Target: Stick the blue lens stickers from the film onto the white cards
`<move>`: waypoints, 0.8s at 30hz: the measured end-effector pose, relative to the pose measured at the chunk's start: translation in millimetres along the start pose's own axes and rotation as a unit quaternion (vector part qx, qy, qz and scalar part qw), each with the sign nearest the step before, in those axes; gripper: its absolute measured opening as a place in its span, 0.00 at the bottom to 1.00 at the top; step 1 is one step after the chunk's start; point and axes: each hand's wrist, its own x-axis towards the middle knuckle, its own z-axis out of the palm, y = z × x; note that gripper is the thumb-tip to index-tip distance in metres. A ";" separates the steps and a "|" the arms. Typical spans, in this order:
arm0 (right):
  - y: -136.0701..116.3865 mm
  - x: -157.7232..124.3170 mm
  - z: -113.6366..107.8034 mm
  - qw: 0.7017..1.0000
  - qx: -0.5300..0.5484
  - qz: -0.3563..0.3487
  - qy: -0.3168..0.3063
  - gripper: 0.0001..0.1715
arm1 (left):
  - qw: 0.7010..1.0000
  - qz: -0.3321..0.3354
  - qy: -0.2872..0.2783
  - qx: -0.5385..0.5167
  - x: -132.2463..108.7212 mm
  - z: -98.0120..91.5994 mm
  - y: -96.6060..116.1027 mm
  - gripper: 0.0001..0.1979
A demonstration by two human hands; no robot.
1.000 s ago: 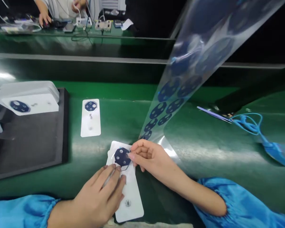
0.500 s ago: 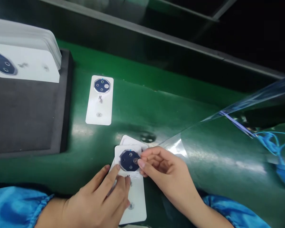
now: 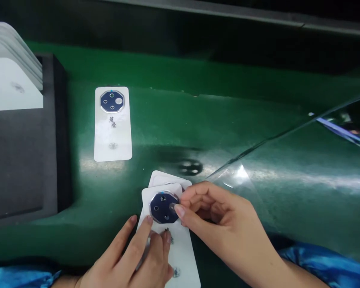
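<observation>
Right at the fingertips, the right hand [image 3: 228, 226] has its grip closed, thumb and forefinger pinching the right edge of a dark blue octagonal film [image 3: 161, 209]. That film lies within a silver-rimmed octagon at the head of a white panel [image 3: 183, 256]. It looks thin and light, bendy enough to crease, perhaps tacky underneath, so the outer edge seems the safest hold, clear of the holes.

Over on the other side, the left hand [image 3: 127, 262] has its forefinger by the octagon's lower-left rim, more fingers down on the panel; whether that grip clamps anything, I can't tell. The panel looks stiff, light and slick, best steadied by its long sides.

Under it, a second panel [image 3: 159, 177] pokes out askew! Farther up the green surface [image 3: 183, 128], a finished-looking panel [image 3: 113, 134] lies flat on its own. At far left, a black tray [image 3: 49, 140] carries a panel stack [image 3: 15, 82]; out right, a purple strip [image 3: 342, 129].
</observation>
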 end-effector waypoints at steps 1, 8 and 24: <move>0.2 0.2 -0.1 1.000 -0.002 -0.002 0.000 0.04 | 1.000 0.001 -0.005 0.001 0.2 -0.4 -0.6 0.16; 2.9 -0.1 -2.0 1.000 -0.018 -0.001 -0.008 0.04 | 1.000 0.000 -0.015 0.002 -1.4 1.1 -0.6 0.15; 4.4 -0.1 -3.6 0.999 -0.029 -0.003 -0.015 0.03 | 1.000 -0.004 -0.017 -0.010 -1.3 -1.0 -1.0 0.14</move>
